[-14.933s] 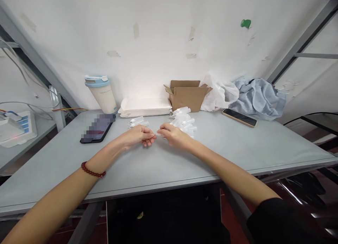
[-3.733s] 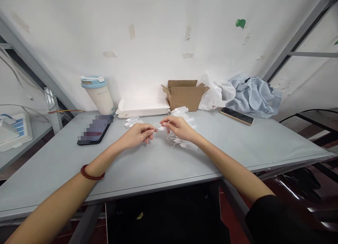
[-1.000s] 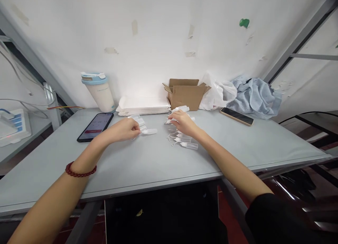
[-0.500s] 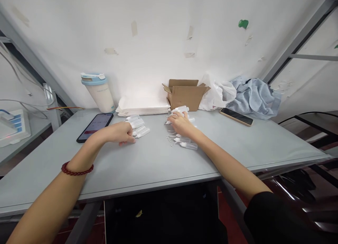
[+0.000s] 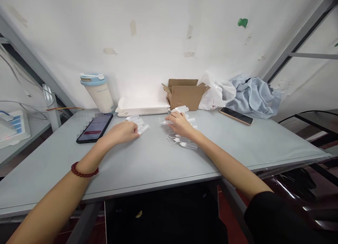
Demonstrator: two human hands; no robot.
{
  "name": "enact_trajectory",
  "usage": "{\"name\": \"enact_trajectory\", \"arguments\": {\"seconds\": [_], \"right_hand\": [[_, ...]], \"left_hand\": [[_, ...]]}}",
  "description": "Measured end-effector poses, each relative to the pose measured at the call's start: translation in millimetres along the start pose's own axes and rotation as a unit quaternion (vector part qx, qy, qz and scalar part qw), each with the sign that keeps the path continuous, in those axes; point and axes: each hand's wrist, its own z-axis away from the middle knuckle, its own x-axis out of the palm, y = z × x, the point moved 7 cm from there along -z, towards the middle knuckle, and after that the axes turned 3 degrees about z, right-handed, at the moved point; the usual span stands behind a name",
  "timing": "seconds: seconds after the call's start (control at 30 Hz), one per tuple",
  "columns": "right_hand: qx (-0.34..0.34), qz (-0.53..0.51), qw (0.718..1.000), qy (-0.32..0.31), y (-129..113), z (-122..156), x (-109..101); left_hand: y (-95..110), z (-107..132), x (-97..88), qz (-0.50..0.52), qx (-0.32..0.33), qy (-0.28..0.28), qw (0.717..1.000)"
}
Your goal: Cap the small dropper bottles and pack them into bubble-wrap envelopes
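Bottle set down on the left; your right hand is already into the loose pile.

A few seconds ago you held one small bottle between both hands; now they are apart. Your left hand [image 5: 123, 132] rests on the table [image 5: 148, 163] with fingers loosely curled and nothing in them, fingertips touching the row of bottles [image 5: 137, 123] beside the phone [image 5: 94, 128]. Your right hand [image 5: 179, 123] lies on the pile [image 5: 182, 138] in front of the box [image 5: 186, 94], fingers closing on a bottle [image 5: 166, 122] at its left edge. I read this as one piece done and the next being picked.
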Motion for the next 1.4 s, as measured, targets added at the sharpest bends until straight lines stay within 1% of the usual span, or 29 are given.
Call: {"name": "enact_trajectory", "arguments": {"seconds": [0.17, 0.27, 0.33, 0.43, 0.5, 0.57, 0.7, 0.77, 0.9, 1.0, 1.1, 1.2, 1.3, 1.4], "right_hand": [[-0.023, -0.113, 0.992, 0.059, -7.6, 3.0, -11.7], [-0.025, -0.199, 0.978, 0.06, -15.3, 4.4, -19.8], [-0.004, -0.241, 0.97, 0.043, -19.9, 5.0, -23.5], [0.033, -0.302, 0.953, 0.018, -25.8, 6.8, -28.4], [0.051, -0.339, 0.939, 0.007, -28.6, 8.4, -30.7], [0.062, -0.367, 0.928, -0.002, -30.3, 9.7, -31.4], [0.067, -0.387, 0.92, -0.006, -30.6, 10.5, -30.5], [0.067, -0.384, 0.921, -0.002, -29.9, 10.2, -30.2], [0.062, -0.375, 0.925, 0.008, -30.0, 9.7, -31.2], [0.062, -0.384, 0.921, 0.01, -31.4, 10.0, -32.2], [0.077, -0.402, 0.912, 0.006, -30.5, 10.9, -31.3], [0.093, -0.432, 0.897, 0.01, -27.0, 11.6, -29.4], [0.096, -0.464, 0.881, 0.013, -24.4, 11.6, -27.8], [0.092, -0.477, 0.874, 0.005, -24.9, 11.7, -27.6]], "left_hand": [[-5.8, 0.2, -2.0, -0.017, -0.019, 0.009, 1.0], [-4.5, 1.2, -6.3, 0.003, -0.02, 0.031, 0.999], [1.1, 2.5, -11.4, 0.05, 0.0, 0.06, 0.997], [17.6, 6.2, -17.3, 0.156, 0.065, 0.084, 0.982], [28.4, 9.1, -18.0, 0.219, 0.095, 0.081, 0.968], [36.4, 11.1, -15.3, 0.264, 0.1, 0.06, 0.958], [47.3, 14.1, -7.9, 0.332, 0.109, -0.002, 0.937], [49.0, 15.2, -6.3, 0.355, 0.108, -0.023, 0.928], [51.4, 16.4, -3.0, 0.371, 0.105, -0.053, 0.921], [54.1, 16.4, -3.7, 0.391, 0.112, -0.044, 0.912], [54.4, 16.0, -5.8, 0.406, 0.108, -0.03, 0.907], [53.0, 15.7, -8.7, 0.42, 0.099, -0.02, 0.902], [53.2, 15.4, -10.2, 0.424, 0.105, -0.018, 0.899], [54.0, 15.1, -9.5, 0.423, 0.113, -0.019, 0.899]]}}
